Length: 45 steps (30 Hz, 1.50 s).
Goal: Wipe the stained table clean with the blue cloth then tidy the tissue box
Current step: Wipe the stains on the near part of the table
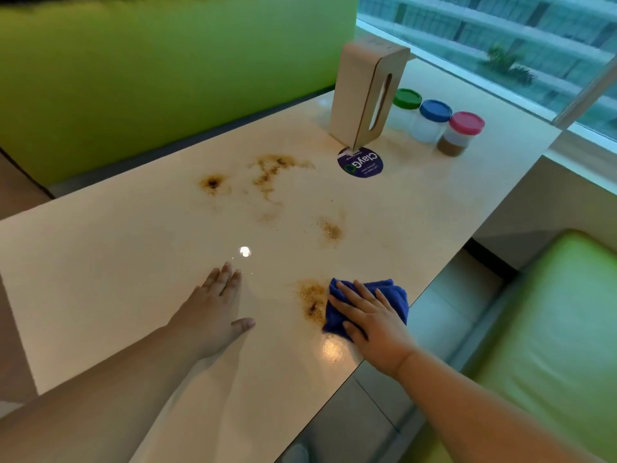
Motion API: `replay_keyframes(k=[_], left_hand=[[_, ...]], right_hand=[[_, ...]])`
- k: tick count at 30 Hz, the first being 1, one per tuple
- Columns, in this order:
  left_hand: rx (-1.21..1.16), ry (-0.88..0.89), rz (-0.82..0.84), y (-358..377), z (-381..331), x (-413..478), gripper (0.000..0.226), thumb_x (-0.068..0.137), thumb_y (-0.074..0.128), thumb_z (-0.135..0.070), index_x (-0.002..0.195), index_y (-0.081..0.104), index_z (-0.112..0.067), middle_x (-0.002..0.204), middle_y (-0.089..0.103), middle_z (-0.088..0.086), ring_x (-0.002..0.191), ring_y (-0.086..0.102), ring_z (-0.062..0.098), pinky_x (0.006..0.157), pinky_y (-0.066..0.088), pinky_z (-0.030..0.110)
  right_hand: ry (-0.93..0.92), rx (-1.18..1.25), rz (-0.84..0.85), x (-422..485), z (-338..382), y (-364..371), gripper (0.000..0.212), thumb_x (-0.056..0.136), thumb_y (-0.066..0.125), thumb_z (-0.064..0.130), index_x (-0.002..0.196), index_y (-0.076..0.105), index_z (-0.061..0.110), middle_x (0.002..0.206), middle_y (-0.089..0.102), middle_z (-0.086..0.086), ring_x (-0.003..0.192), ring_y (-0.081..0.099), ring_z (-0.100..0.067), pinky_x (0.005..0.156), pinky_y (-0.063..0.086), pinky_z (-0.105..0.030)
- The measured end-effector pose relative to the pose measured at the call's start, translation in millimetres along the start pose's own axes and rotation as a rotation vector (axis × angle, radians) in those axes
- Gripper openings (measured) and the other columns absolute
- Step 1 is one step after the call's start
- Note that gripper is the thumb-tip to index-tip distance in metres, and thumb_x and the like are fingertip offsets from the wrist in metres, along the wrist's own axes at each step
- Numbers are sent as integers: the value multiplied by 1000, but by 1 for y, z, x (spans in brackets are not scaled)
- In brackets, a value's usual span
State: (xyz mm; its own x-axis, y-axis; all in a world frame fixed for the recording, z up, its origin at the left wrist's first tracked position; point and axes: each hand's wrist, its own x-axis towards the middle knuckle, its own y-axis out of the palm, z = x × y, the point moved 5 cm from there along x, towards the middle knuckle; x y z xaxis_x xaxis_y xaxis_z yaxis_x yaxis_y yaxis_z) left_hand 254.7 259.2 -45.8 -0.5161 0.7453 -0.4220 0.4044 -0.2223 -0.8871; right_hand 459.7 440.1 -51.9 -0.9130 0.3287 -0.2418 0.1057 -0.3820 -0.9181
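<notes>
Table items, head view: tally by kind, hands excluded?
Lidded clear plastic jars: 3, with green lid, blue lid, pink lid
Upright beige tissue box: 1
Folded blue cloth: 1
Round dark purple sticker: 1
Total: 6

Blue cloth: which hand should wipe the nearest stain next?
Right. The right hand is pressed flat on the blue cloth, touching the nearest stain. The left hand lies bare on the table.
</notes>
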Motion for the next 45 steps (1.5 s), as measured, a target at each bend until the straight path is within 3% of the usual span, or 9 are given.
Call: replay_keyframes(k=[4, 7, 12, 18, 25, 31, 36, 41, 45], left_hand=[[20, 12, 5, -2, 1, 2, 92, 88, 39, -62, 149, -13, -16, 156, -23, 2, 146, -12, 18, 116, 6, 33], [28, 21, 2, -2, 0, 2, 93, 88, 39, -63, 149, -13, -16, 156, -22, 3, 146, -12, 19, 117, 8, 33], [27, 24, -10, -2, 0, 2, 92, 88, 39, -63, 149, -12, -16, 156, -22, 3, 146, -11, 19, 118, 11, 33], [49, 16, -9, -2, -1, 3, 91, 88, 38, -63, 148, -13, -15, 156, -22, 4, 146, -11, 20, 118, 12, 33], [63, 11, -4, -2, -1, 2, 91, 88, 37, -63, 148, -13, -16, 156, -23, 4, 146, -11, 19, 117, 10, 32], [59, 2, 2, 1, 0, 2, 92, 88, 37, -64, 148, -14, -17, 156, -24, 2, 146, -12, 19, 118, 10, 35], [55, 8, 15, -1, 0, 2, 93, 88, 37, -64, 148, -14, -16, 156, -25, 3, 146, -12, 19, 118, 10, 34], [62, 10, 16, -3, -2, 0, 92, 88, 37, -63, 148, -15, -15, 156, -24, 3, 146, -12, 20, 117, 9, 34], [77, 1, 24, -1, -2, 1, 92, 88, 36, -64, 147, -16, -16, 155, -25, 4, 146, -13, 20, 118, 9, 35]], right_hand=[[101, 6, -18, 3, -16, -6, 55, 86, 3, 52, 141, 8, 52, 152, -4, 25, 143, -12, -5, 116, -10, -32], [211, -23, 22, 28, -4, -6, 50, 101, 20, 41, 148, 3, 43, 155, -11, 18, 145, -15, -15, 113, -13, -37], [39, -32, 37, 12, 4, 2, 48, 96, 14, 47, 141, -2, 54, 151, -14, 26, 141, -21, -8, 114, -15, -35], [201, 1, 16, 39, 1, -10, 51, 104, 25, 30, 147, 2, 45, 155, -10, 19, 145, -15, -15, 115, -11, -39], [17, 29, 24, 30, 7, -9, 53, 102, 32, 16, 146, 19, 42, 148, -3, 27, 146, -5, -11, 112, -10, -32], [116, 29, 48, 56, 20, -11, 55, 102, 31, 15, 148, 16, 42, 158, 1, 16, 147, -7, -17, 115, -7, -43], [-27, 55, 50, 39, 22, -7, 51, 101, 34, 12, 144, 29, 40, 156, 12, 18, 146, 0, -11, 114, -6, -33], [70, 340, -150, 50, 23, -27, 46, 96, 40, 3, 133, 54, 27, 148, 39, 10, 141, 27, -12, 117, 11, -28], [40, 221, 8, 56, 60, -7, 49, 102, 31, 15, 147, 30, 35, 157, 14, 17, 146, -2, -12, 115, -7, -36]])
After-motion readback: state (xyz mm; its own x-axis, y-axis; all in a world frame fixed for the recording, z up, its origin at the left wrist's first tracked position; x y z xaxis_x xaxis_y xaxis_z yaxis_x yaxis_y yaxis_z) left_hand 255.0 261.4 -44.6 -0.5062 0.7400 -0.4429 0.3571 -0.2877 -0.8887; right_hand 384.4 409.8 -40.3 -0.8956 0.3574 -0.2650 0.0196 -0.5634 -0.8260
